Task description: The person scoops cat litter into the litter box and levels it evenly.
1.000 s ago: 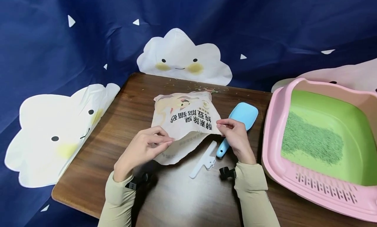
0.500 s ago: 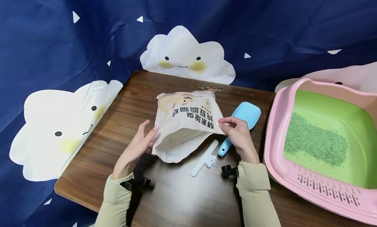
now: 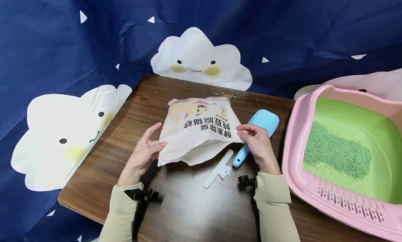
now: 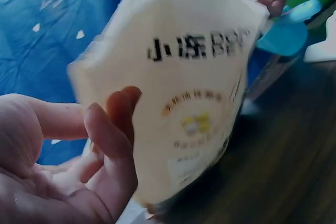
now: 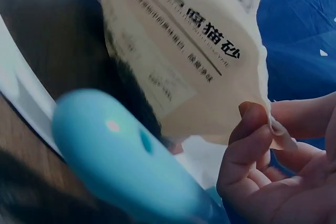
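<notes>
A pale cat litter bag with black printed characters lies on the table, its open mouth towards me. In the head view, my left hand is at the bag's left edge, thumb tip overlapping the front and index finger extended beside it. The left wrist view shows those fingers in front of the printed panel. My right hand pinches the mouth's right corner between thumb and fingers, the bag's rim folded there. The blue scoop lies just beyond and under that hand.
A light blue bag clip lies in front of the bag. On the right is a pink litter box with a green interior and green litter pellets. Scattered pellets lie at the table's back edge.
My left hand leaves its pinch on the bag's front rim and shifts to the left edge. The mouth widens, then flattens. My right hand stays at its corner.
</notes>
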A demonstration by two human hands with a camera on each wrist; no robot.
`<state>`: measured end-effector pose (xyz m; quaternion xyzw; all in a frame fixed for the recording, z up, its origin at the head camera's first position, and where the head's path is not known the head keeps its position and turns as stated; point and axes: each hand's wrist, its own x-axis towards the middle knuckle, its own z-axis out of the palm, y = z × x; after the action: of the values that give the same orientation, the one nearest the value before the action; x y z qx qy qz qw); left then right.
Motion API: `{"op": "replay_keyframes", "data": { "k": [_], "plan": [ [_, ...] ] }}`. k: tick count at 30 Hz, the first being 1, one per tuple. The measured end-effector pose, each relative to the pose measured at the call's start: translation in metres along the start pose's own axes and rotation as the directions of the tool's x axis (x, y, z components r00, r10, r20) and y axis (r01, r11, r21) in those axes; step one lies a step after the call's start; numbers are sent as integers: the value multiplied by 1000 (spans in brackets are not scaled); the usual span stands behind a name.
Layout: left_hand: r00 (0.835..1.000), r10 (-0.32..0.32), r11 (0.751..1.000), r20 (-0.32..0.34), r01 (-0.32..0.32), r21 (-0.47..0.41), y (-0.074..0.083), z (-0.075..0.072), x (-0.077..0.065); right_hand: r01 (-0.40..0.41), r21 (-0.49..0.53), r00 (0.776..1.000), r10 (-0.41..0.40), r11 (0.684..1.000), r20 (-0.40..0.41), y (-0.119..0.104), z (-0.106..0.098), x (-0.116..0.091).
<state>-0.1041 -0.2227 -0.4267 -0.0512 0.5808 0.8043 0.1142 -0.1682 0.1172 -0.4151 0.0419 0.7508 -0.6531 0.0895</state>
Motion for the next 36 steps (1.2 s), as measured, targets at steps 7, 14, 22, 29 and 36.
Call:
{"op": "replay_keyframes", "data": {
  "k": [7,14,22,29,36],
  "plan": [
    [990,136,982,-33,-131,133,16,-11,-4,14,19,999,-14,1000,-37,1,-6,2],
    [911,403,758,-86,-280,589,16,-10,-2,101,-18,994,-102,995,-51,-1,-6,-1],
    [799,591,537,-111,-287,793,7,-6,0,204,-313,952,-262,928,-157,0,-2,-1],
    [656,737,432,-163,-271,860,0,0,7,220,-486,902,-366,846,-229,1,5,-1],
    [798,541,612,-266,-156,776,-4,6,6,190,-544,893,-375,817,-251,-1,9,-2]
  ]
}}
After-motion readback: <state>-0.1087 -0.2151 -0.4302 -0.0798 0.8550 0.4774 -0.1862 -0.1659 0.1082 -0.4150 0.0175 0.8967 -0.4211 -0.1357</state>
